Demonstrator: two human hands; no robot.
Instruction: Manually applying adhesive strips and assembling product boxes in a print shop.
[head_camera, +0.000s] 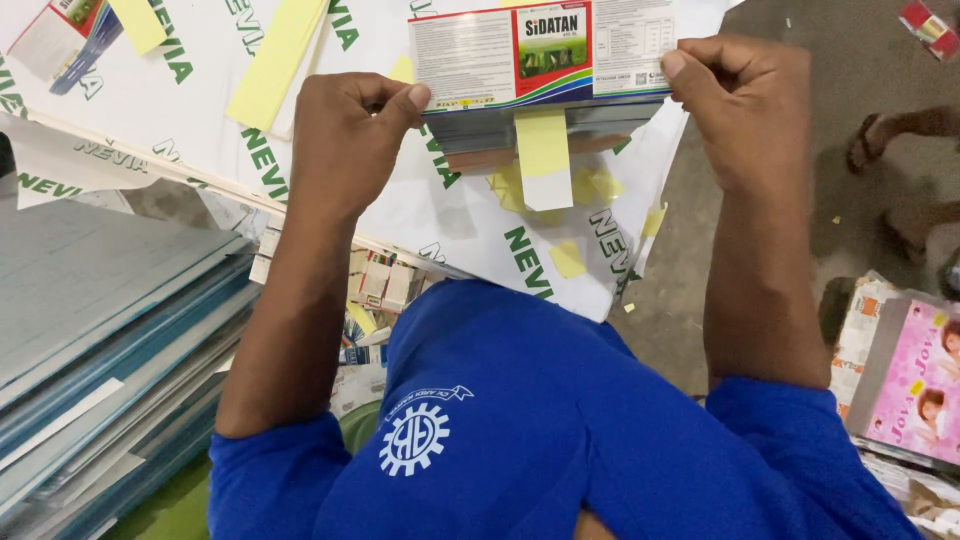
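Observation:
My left hand (345, 140) and my right hand (745, 105) each grip one end of a thick stack of printed labels (545, 50), held up in front of me. The top label is white with red, green and blue print. My thumbs press on its lower corners. A yellow paper strip (543, 150) with a white end hangs out from under the stack. Below the stack lie large white sheets with green lettering (480, 215), strewn with small yellow paper scraps (567, 258).
A pile of grey-blue sheets (100, 340) sits at my left. Long yellow strips (275, 60) lie on the white sheets at the top left. Pink printed paper (915, 385) rests at the right. Another person's sandalled foot (885, 135) stands on the grey floor.

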